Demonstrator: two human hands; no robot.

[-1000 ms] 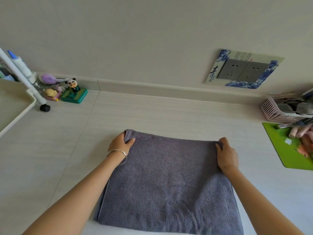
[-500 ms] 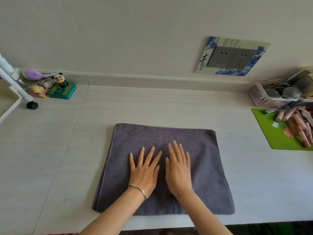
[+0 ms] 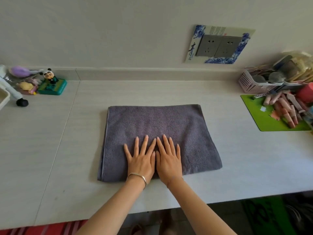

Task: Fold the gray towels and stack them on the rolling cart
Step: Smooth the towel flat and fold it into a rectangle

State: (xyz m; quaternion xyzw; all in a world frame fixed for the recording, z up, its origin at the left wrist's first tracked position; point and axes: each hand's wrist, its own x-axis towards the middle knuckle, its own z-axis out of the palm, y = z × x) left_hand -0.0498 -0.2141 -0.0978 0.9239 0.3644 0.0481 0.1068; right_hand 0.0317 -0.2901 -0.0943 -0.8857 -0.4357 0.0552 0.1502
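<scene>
A gray towel lies folded into a rectangle in the middle of the pale table. My left hand and my right hand lie flat side by side on the towel's near half, fingers straight and spread, palms pressing down. A bracelet circles my left wrist. At the far left edge only a corner of the white rolling cart shows, with one leg and a black caster on the table.
A panda figure on a green box and small toys sit at the back left. A pink basket of odds and ends and a green mat with pink sticks fill the right side. Wall sockets hang behind.
My hands left the towel's far corners, came together at its middle and now press flat, slid a little nearer to me. The view has drawn back and shifted right.
</scene>
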